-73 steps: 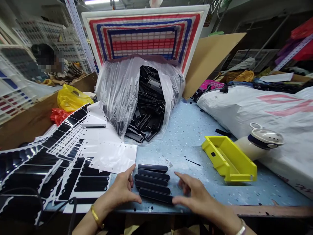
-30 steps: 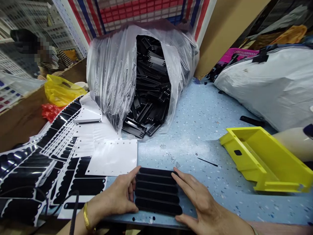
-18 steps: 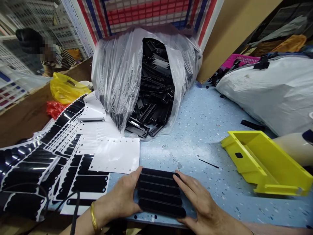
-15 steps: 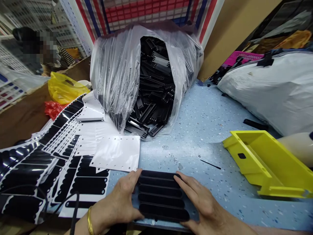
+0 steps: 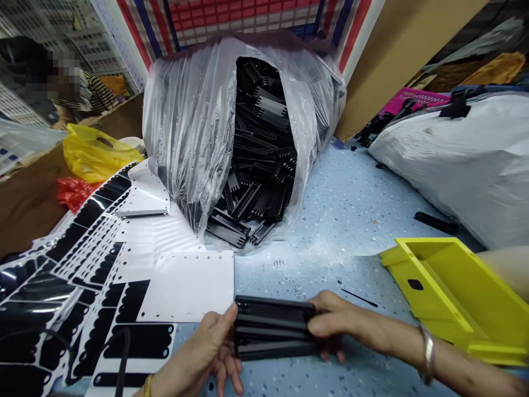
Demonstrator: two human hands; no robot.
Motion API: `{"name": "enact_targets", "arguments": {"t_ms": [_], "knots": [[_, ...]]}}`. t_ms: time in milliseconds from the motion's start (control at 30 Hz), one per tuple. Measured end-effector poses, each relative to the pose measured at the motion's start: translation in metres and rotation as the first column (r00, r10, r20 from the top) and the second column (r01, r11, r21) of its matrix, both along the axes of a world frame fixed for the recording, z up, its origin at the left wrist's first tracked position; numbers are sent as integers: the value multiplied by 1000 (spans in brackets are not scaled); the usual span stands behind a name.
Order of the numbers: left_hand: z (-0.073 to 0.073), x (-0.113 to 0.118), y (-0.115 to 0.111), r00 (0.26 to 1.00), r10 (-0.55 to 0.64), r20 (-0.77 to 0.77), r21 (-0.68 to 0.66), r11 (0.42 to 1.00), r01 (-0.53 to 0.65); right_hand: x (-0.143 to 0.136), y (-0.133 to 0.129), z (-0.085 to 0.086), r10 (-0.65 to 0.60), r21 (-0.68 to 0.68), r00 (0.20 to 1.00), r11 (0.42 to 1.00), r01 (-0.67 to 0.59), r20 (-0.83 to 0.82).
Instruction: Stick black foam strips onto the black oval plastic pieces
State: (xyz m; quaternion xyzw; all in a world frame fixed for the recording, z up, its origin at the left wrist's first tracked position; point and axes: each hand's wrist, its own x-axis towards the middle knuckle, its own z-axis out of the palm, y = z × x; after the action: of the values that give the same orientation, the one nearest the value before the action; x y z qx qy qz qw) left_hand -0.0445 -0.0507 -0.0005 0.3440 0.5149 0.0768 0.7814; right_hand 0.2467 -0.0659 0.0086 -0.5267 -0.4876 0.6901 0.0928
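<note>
Several long black plastic strips (image 5: 275, 328), bunched together, lie between my hands near the front of the blue speckled table (image 5: 343, 198). My right hand (image 5: 330, 322) grips their right end, thumb on the near side. At the left end, my left hand (image 5: 219, 344) holds them with the thumb against the edge; its other fingers hang loosely below. The strips now show ridged edges and hollow-looking sides. Beyond them, a clear plastic bag (image 5: 190, 127) gapes open, full of similar black pieces (image 5: 262, 149). Sheets of black rounded stickers (image 5: 138, 341) spread out at left.
A white backing sheet (image 5: 190, 286) lies left of my hands. The yellow bin (image 5: 446, 298) stands at right, below a large white sack (image 5: 454, 149). A thin black stick (image 5: 359, 298) and a single black piece (image 5: 436, 223) lie on the table. Another person (image 5: 70, 88) is at far left.
The black strips, earlier lying flat side by side between both hands, are now turned and bunched. My right hand has shifted from flanking them to gripping their right end. The view has shifted slightly.
</note>
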Motion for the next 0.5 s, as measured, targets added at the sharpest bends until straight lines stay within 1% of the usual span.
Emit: {"name": "enact_targets", "arguments": {"t_ms": [67, 133, 200, 300, 333, 367, 400, 433, 467, 500], "knots": [[0, 3, 11, 995, -63, -82, 7, 998, 64, -2, 25, 6, -6, -65, 1000, 998, 5, -15], [-1, 4, 24, 975, -165, -148, 38, 984, 172, -5, 42, 8, -19, -81, 999, 996, 22, 40], [-3, 5, 37, 952, -249, -176, 66, 962, 264, -7, 51, 7, 2, -104, 996, 995, 8, 94], [-4, 7, 54, 936, -309, -168, 77, 942, 325, -6, 56, 2, 34, -120, 991, 993, -18, 133], [-3, 8, 57, 933, -317, -172, 75, 940, 333, -4, 56, 0, 36, -92, 987, 996, -22, 154], [-1, 9, 60, 927, -324, -189, 69, 937, 342, -1, 56, -2, 33, -36, 981, 999, -27, 190], [1, 9, 62, 918, -329, -222, 71, 933, 352, 1, 56, -3, 19, 54, 969, 998, -33, 245], [4, 7, 62, 905, -327, -271, 90, 928, 362, 4, 55, -4, -4, 167, 951, 985, -50, 309], [7, 5, 61, 891, -312, -329, 138, 918, 372, 7, 54, -5, -39, 288, 928, 955, -75, 370], [10, 2, 60, 877, -280, -390, 221, 896, 385, 8, 52, -4, -76, 392, 907, 914, -102, 414]]}}
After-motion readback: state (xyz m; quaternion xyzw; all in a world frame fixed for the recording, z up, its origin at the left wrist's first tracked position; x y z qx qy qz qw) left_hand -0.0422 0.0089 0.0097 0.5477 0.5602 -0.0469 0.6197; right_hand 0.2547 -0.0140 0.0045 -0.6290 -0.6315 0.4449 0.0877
